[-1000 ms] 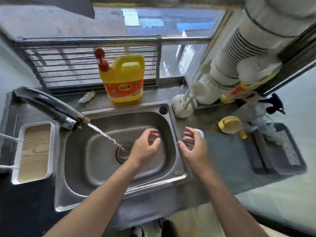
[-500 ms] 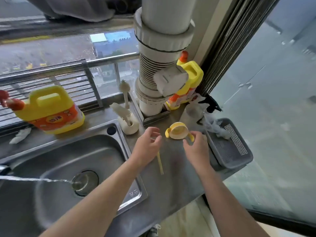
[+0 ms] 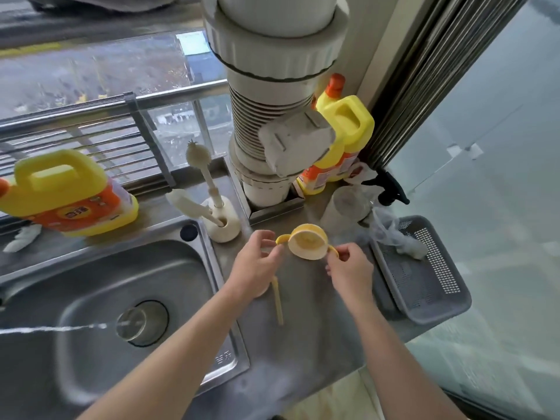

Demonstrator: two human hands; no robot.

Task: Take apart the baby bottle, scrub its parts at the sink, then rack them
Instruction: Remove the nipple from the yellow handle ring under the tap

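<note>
The yellow handled collar of the baby bottle (image 3: 307, 241) lies on the steel counter right of the sink, its open side facing me. My left hand (image 3: 254, 265) pinches its left handle and my right hand (image 3: 351, 268) pinches its right handle. A pale yellow straw (image 3: 278, 301) lies on the counter just below my left hand. The clear bottle body (image 3: 345, 207) stands behind the collar, near the pipe. A grey perforated rack basket (image 3: 424, 286) sits at the right counter edge.
Water streams from the left into the steel sink (image 3: 91, 298) toward the drain (image 3: 141, 322). A brush holder with two brushes (image 3: 218, 219) stands behind the sink. Yellow detergent jugs stand at left (image 3: 66, 195) and right (image 3: 342, 147). A wide white pipe (image 3: 272, 95) rises behind.
The view swung right from the sink to the counter. Both hands moved from the sink's right rim to the yellow collar and took hold of its two handles.
</note>
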